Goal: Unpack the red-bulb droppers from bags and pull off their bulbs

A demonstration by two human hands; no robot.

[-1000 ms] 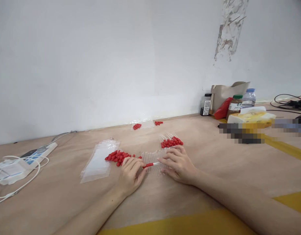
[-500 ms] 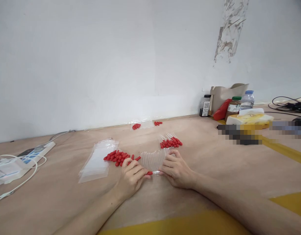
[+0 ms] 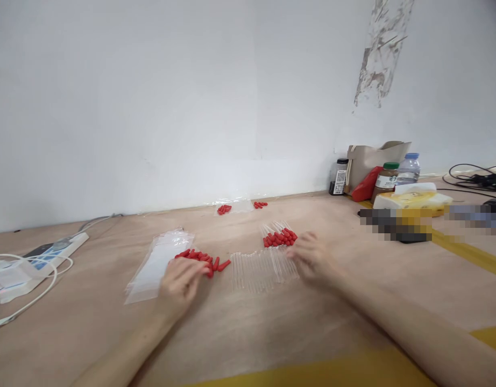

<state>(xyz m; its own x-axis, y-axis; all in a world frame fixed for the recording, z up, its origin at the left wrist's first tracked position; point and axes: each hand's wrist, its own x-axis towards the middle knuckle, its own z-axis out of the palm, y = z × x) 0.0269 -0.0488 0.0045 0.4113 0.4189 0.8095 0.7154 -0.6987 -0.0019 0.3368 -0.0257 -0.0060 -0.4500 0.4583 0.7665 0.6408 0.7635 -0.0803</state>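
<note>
My left hand (image 3: 180,284) lies on the tabletop with its fingertips at the near edge of a pile of loose red caps (image 3: 199,257); motion smears the fingers. My right hand (image 3: 313,258) hovers at the right end of a row of clear plastic tubes (image 3: 259,266), just below a bunch of tubes with red caps (image 3: 278,236). It is blurred too, and I cannot make out whether it holds anything. A stack of clear zip bags (image 3: 157,263) lies left of the cap pile.
More red caps on plastic (image 3: 232,206) lie by the wall. At far left are a power strip and white cables (image 3: 30,263). At back right stand a paper bag (image 3: 375,158), bottles and jars (image 3: 387,176), a yellow tissue pack (image 3: 413,199) and black cables (image 3: 480,177).
Both hands have left the red-capped tube they held together. The left hand moved left to the loose caps; the right hand moved right and away, toward the capped tubes.
</note>
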